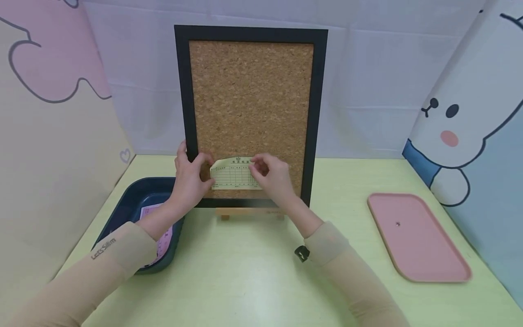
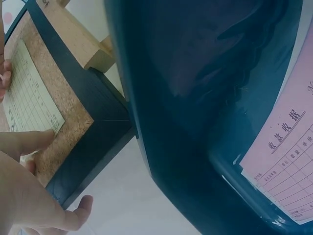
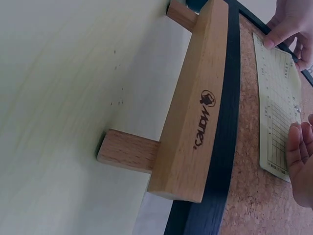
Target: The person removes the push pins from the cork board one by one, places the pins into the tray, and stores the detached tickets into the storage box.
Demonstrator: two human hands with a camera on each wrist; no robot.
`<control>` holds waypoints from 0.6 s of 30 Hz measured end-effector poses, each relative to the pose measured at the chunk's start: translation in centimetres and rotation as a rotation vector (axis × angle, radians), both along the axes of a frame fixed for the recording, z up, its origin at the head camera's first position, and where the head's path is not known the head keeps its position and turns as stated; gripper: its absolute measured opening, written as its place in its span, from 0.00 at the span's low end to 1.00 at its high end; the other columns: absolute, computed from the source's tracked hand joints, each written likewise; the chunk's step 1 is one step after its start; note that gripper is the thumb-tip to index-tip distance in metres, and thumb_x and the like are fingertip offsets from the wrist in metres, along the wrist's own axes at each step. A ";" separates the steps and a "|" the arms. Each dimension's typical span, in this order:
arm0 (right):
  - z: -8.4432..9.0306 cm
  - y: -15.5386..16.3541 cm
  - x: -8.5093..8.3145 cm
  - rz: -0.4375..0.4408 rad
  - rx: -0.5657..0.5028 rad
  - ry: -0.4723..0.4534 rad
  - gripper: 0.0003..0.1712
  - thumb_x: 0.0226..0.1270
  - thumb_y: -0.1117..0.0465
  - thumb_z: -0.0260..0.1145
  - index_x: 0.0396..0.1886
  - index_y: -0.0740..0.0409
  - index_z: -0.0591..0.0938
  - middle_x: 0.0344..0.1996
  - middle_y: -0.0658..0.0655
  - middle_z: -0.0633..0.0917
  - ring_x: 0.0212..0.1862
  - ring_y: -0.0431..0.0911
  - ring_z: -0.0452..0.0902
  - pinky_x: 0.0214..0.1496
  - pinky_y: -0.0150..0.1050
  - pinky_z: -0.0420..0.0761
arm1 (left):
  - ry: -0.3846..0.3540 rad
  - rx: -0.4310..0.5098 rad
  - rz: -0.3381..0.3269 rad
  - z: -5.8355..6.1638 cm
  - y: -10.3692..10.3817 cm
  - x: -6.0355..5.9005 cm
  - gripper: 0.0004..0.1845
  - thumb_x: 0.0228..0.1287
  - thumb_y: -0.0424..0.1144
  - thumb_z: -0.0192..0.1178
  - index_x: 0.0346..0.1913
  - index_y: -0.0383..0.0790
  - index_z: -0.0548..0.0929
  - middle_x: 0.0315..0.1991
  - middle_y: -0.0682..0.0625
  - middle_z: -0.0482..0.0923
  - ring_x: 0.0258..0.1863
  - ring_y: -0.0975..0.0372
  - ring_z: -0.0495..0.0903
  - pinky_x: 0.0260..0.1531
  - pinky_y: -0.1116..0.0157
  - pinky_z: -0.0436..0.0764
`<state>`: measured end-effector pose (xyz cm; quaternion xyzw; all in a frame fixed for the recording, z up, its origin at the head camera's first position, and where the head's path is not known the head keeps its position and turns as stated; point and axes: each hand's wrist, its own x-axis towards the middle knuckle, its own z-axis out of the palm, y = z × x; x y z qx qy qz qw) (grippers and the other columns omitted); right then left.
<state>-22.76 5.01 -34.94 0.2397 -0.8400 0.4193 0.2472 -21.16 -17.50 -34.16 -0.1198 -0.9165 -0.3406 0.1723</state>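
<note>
A pale yellow receipt slip (image 1: 229, 177) printed with a grid lies against the lower part of a black-framed corkboard (image 1: 253, 104). Its upper left corner curls off the cork. My left hand (image 1: 189, 179) pinches the slip's left end, the thumb at the lower corner (image 2: 57, 125), with other fingers by the frame's left side. Over the slip's right half is my right hand (image 1: 275, 178), thumb and index tips close together at the printed heading. Whether something small sits between those tips is hidden.
A low wooden stand (image 3: 188, 122) supports the board. Left of it sits a dark blue bin (image 1: 107, 222) with pink receipt slips (image 2: 288, 161) inside. On the right lies a pink tray (image 1: 421, 245) bearing a tiny metallic item (image 1: 398, 224). Printed cloth screens surround the table.
</note>
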 end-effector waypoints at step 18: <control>-0.2 -2.3 -0.7 -0.225 0.256 0.206 0.06 0.62 0.55 0.65 0.32 0.52 0.83 0.20 0.45 0.81 0.17 0.35 0.69 0.15 0.29 0.63 | -0.068 0.082 0.017 0.3 -0.2 -0.3 0.08 0.62 0.37 0.63 0.34 0.34 0.78 0.69 0.32 0.47 0.61 0.41 0.62 0.53 0.46 0.72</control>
